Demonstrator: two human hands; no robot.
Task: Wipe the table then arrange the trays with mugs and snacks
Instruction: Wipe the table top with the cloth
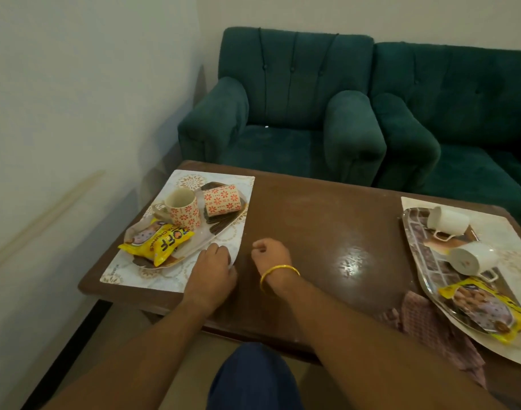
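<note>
On the brown table (312, 220), a patterned placemat (167, 276) at the left carries an oval tray (220, 226) with two orange-flowered mugs (183, 207), one upright and one on its side (222, 199), plus yellow snack packets (158, 242). My left hand (212, 270) presses on the placemat's near right corner. My right hand (271, 254), with a gold bangle, hovers loosely curled over bare wood, holding nothing. At the right, a second tray (421, 253) holds two tipped white mugs (448, 221) and a yellow snack packet (484, 309).
A checked cloth (427, 324) lies partly under the right tray near the table's front edge. Two green armchairs (282, 113) stand behind the table. A wall runs along the left. My knee (253, 377) is below the table's front edge.
</note>
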